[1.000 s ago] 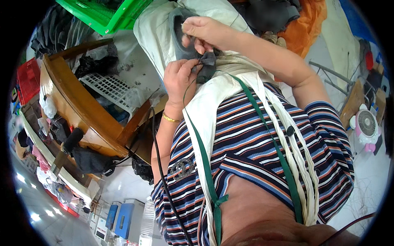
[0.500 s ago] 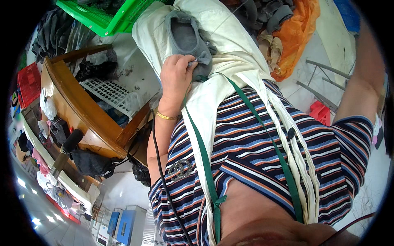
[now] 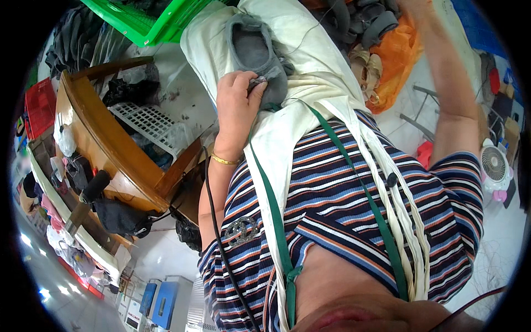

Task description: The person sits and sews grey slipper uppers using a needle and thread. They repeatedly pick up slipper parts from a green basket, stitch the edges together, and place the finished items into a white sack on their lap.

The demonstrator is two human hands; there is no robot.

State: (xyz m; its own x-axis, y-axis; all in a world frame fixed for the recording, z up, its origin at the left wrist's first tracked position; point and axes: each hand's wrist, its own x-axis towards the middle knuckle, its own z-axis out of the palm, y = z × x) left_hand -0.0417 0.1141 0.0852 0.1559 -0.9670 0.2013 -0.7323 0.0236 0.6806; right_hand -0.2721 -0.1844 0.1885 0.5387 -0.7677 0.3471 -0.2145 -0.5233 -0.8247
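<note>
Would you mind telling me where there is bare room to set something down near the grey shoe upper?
Bare cream cloth lies between the grey shoe upper and the orange bag. The left hand pinches the upper's near edge; the grey pile beyond is crowded.

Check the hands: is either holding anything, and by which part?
The left hand pinches the grey low-cut sock at its lower rim, on the cream apron. The right hand is cut off at the top edge, so its hold cannot be told.
</note>
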